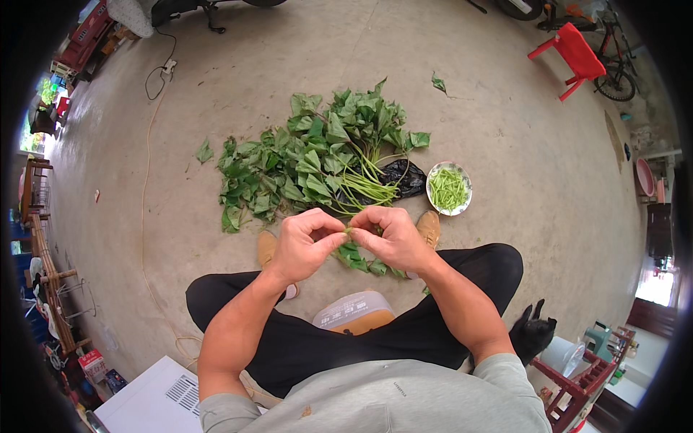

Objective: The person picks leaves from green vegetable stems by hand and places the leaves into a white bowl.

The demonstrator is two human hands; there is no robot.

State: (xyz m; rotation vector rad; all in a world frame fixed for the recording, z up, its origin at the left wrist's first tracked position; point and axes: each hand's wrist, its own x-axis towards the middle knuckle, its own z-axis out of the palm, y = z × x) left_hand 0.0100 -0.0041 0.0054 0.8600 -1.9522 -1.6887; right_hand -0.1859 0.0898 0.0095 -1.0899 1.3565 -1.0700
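My left hand (306, 241) and my right hand (392, 235) meet in front of me, thumbs and forefingers pinching a short piece of green stem (347, 230) between them. Beyond them on the concrete floor lies a heap of leafy greens (303, 157), its long green stalks (368, 187) pointing towards a black plastic bag (406, 176) partly under them. Right of the bag is a patterned oval-looking dish (470, 189) of short cut green stems (448, 188). Loose leaves (353, 257) lie below my hands, between my shoes.
A black animal (533, 333) lies by my right knee, near a dark red wooden rack (576, 384). A white box (151, 400) is at lower left. A cable (145, 216) runs along the floor at left. A red plastic stool (576, 54) and a bicycle (614, 76) stand at upper right.
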